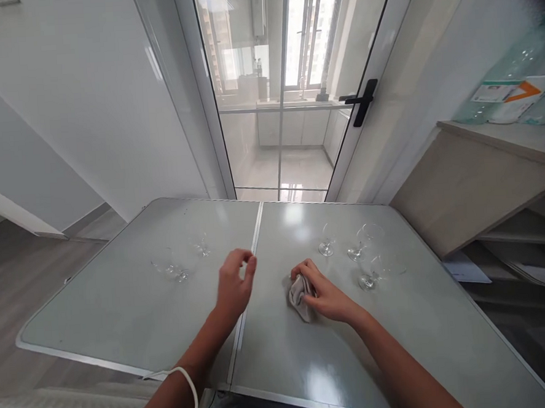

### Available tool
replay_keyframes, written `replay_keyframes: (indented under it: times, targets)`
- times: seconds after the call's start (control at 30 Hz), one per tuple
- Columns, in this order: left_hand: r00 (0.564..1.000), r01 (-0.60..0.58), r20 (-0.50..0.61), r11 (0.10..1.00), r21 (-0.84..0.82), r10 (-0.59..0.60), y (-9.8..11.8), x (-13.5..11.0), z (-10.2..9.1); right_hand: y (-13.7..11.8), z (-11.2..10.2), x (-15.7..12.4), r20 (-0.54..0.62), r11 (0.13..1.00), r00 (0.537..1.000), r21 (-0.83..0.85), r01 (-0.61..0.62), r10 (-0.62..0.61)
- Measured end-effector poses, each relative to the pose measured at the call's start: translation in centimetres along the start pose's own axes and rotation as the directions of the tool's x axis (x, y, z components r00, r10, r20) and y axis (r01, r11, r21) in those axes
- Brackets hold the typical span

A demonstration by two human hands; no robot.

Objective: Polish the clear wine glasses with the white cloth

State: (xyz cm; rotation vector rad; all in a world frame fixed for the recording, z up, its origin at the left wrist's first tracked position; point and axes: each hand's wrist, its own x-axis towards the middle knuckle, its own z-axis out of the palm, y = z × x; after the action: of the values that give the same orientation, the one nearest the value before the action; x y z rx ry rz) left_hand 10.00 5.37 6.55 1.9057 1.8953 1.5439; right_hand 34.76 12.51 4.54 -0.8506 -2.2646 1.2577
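Note:
My right hand rests on the grey folding table, its fingers closed round a crumpled grey cloth. My left hand hovers just above the table's middle seam, fingers loosely curled and apart, holding nothing. Three clear stemmed glasses stand to the right of the cloth: one at the back, one beside it, one nearer. Two more clear glasses are on the left half, one nearer and one farther back.
A glass sliding door with a black handle stands behind the table. A beige counter with packaged goods is at the right, shelves below it. Wooden floor shows to the left.

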Motion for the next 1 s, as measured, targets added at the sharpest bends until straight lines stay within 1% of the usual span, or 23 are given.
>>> replay_keyframes:
  times: [0.03, 0.1, 0.13, 0.17, 0.2, 0.27, 0.3, 0.33, 0.37, 0.47, 0.53, 0.57, 0.63, 0.7, 0.73, 0.8, 0.87, 0.93, 1.0]
  targets:
    - [0.996, 0.019, -0.089, 0.999, 0.032, -0.016, -0.5, -0.6, -1.3, 0.1, -0.2, 0.1, -0.024, 0.999, 0.999, 0.035, 0.027, -0.026]
    - [0.967, 0.041, -0.255, 0.996, 0.08, -0.019, -2.1, -2.1, -3.8, 0.5, -0.1, 0.6, -0.102, 0.995, 0.993, 0.07, 0.073, -0.066]
    - [0.933, 0.062, -0.36, 0.992, 0.11, -0.018, -3.1, -2.9, -5.0, 0.9, 0.0, 0.8, -0.152, 0.994, 0.985, 0.063, 0.092, -0.082]
    - [0.876, 0.105, -0.483, 0.982, 0.155, -0.017, -4.1, -3.5, -6.1, 1.2, 0.2, 1.1, -0.194, 0.993, 0.976, 0.039, 0.109, -0.099]
    - [0.813, 0.169, -0.581, 0.963, 0.21, -0.016, -5.1, -3.9, -7.1, 1.6, 0.4, 1.3, -0.221, 0.992, 0.968, 0.008, 0.123, -0.119]
    - [0.72, 0.314, -0.692, 0.913, 0.259, -0.051, -6.8, -4.3, -8.7, 2.2, 0.8, 1.6, -0.219, 0.988, 0.963, -0.052, 0.147, -0.155]
    - [0.688, 0.376, -0.722, 0.885, 0.274, -0.069, -7.6, -4.2, -9.3, 2.4, 0.9, 1.6, -0.194, 0.984, 0.966, -0.082, 0.158, -0.171]
    - [0.677, 0.431, -0.731, 0.852, 0.298, -0.086, -8.2, -4.1, -9.8, 2.5, 0.9, 1.5, -0.161, 0.978, 0.969, -0.122, 0.168, -0.187]
    - [0.679, 0.477, -0.727, 0.815, 0.33, -0.103, -8.7, -3.9, -10.2, 2.5, 0.8, 1.3, -0.125, 0.968, 0.972, -0.174, 0.178, -0.201]
    - [0.721, 0.572, -0.661, 0.718, 0.397, -0.208, -9.6, -3.2, -10.6, 2.1, 0.4, 0.7, 0.004, 0.915, 0.977, -0.351, 0.2, -0.212]
    - [0.725, 0.617, -0.615, 0.69, 0.378, -0.311, -10.1, -2.8, -10.6, 1.9, 0.1, 0.5, 0.051, 0.887, 0.981, -0.421, 0.191, -0.187]
    - [0.72, 0.635, -0.596, 0.684, 0.359, -0.356, -10.4, -2.6, -10.6, 1.8, 0.1, 0.4, 0.048, 0.878, 0.984, -0.445, 0.173, -0.169]
    - [0.709, 0.659, -0.562, 0.684, 0.314, -0.425, -11.0, -2.2, -10.4, 1.9, 0.1, 0.6, 0.002, 0.867, 0.989, -0.481, 0.131, -0.148]
    - [0.712, 0.66, -0.527, 0.699, 0.275, -0.465, -11.6, -1.8, -10.2, 2.1, 0.2, 0.9, -0.066, 0.875, 0.982, -0.467, 0.129, -0.179]
    - [0.716, 0.657, -0.511, 0.706, 0.264, -0.476, -11.8, -1.6, -10.0, 2.1, 0.2, 1.0, -0.104, 0.891, 0.972, -0.429, 0.147, -0.21]
    - [0.728, 0.65, -0.48, 0.715, 0.257, -0.489, -12.2, -1.4, -9.7, 2.1, 0.1, 1.1, -0.192, 0.936, 0.949, -0.299, 0.188, -0.252]
    - [0.738, 0.64, -0.461, 0.728, 0.246, -0.493, -12.3, -1.3, -9.5, 2.0, 0.0, 1.0, -0.268, 0.966, 0.934, -0.164, 0.198, -0.237]
    - [0.747, 0.62, -0.458, 0.755, 0.216, -0.482, -12.2, -1.4, -9.4, 2.0, -0.1, 0.9, -0.323, 0.977, 0.922, -0.067, 0.202, -0.213]
    - [0.765, 0.573, -0.477, 0.795, 0.198, -0.433, -11.6, -1.7, -9.3, 2.2, -0.1, 0.8, -0.394, 0.967, 0.887, -0.012, 0.255, -0.239]
